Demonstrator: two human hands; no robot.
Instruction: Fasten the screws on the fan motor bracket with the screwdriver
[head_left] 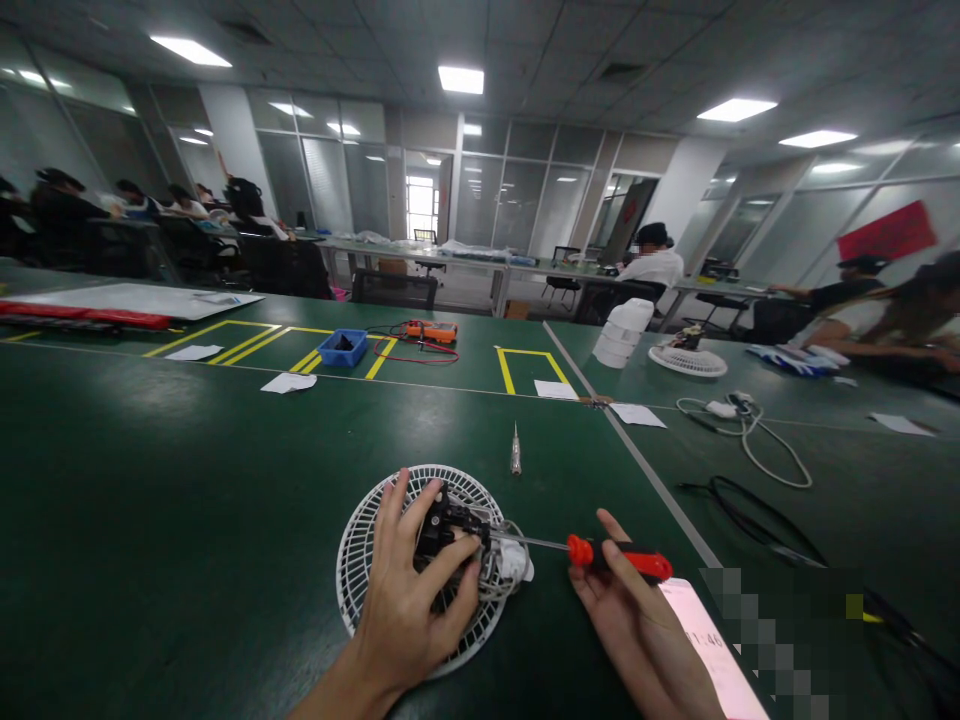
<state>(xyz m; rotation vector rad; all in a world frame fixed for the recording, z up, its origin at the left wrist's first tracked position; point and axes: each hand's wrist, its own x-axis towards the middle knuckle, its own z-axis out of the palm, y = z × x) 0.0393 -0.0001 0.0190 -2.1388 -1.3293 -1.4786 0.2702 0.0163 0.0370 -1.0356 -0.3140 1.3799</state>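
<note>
In front of me a round white fan grille [351, 565] lies on the green table, with a black motor assembly [433, 528] and a bundled grey-white cord [510, 572] on it. My left hand [409, 600] is spread over the assembly, its thumb and fingers gripping it from both sides. My right hand [626, 610] holds a screwdriver [651, 563] by its red and black handle, fingers loosely around it. The shaft points left into the assembly; its tip's exact contact is hidden. Beyond the grille lies a small clear-handled screwdriver [516, 455].
A lit phone [709, 645] lies beside my right hand. Cables [761, 440] are on the right. Farther back stand a blue bin [343, 348], an orange multimeter [431, 331], a white cylindrical part [624, 333] and another grille [688, 360]. Several people sit at other tables.
</note>
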